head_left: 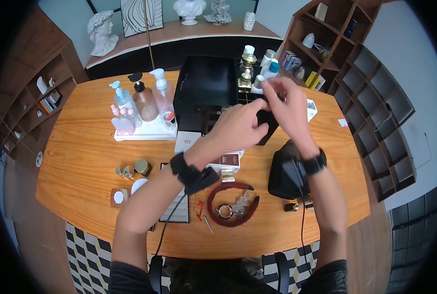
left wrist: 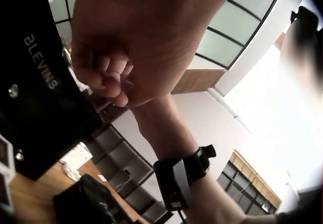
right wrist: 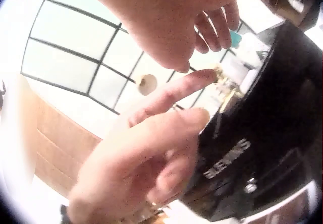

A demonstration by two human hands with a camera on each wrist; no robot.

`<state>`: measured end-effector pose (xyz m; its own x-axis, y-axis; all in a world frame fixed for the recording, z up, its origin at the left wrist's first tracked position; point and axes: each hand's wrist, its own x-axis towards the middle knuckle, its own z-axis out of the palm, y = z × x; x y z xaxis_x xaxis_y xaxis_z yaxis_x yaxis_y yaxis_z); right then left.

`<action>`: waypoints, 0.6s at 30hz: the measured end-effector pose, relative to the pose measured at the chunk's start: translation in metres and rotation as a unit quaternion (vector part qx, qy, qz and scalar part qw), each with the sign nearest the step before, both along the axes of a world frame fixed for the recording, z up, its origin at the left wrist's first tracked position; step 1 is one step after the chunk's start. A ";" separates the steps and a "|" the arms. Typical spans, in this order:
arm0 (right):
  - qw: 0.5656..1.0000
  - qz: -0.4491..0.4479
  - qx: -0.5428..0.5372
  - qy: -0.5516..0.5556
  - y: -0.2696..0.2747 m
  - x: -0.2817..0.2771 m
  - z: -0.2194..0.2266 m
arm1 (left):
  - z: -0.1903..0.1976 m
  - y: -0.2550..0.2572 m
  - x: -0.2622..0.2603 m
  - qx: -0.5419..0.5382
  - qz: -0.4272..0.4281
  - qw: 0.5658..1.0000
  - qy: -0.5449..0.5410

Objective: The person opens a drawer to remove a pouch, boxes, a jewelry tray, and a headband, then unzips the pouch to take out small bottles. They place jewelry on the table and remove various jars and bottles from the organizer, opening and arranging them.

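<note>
Black organiser box [head_left: 206, 90] stands open on the bench [head_left: 91, 147] while both hands, left hand [head_left: 240, 126] and right hand [head_left: 287, 105], meet fingertip-to-fingertip above it, whatever they pinch too small to tell, nothing yet set down.

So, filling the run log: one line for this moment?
left hand: fingers curled at black box | right hand: raised above box, grip unclear

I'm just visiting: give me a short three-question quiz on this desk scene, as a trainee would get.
1. True or false: both hands are raised above the black open box.
2. Which lies nearer the person: A) the dark red ring-shaped tray, B) the white tray of pump bottles?
3. Fill in: the black pouch lies below the ____ forearm.

Key: 1 true; 2 A; 3 right.
</note>
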<state>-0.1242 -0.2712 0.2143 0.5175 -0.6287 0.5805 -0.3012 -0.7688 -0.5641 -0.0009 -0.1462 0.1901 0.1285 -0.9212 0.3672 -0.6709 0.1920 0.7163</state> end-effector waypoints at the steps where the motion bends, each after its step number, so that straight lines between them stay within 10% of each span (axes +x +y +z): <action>1: 0.991 0.084 0.093 -0.052 0.026 -0.016 0.004 | 0.001 0.014 -0.014 -0.025 -0.004 0.998 0.049; 5: 0.969 0.247 0.018 0.011 0.121 -0.095 -0.030 | -0.044 0.077 -0.075 -0.121 -0.094 0.984 0.091; 10: 0.972 0.203 0.115 -0.021 0.215 -0.153 -0.131 | -0.153 0.169 -0.137 -0.056 -0.158 0.983 0.080; 13: 0.957 0.168 0.229 -0.059 0.242 -0.171 -0.197 | -0.199 0.195 -0.172 0.125 -0.055 0.943 0.303; 18: 0.963 0.136 0.226 -0.051 0.252 -0.183 -0.207 | -0.207 0.199 -0.177 0.102 -0.053 0.979 0.165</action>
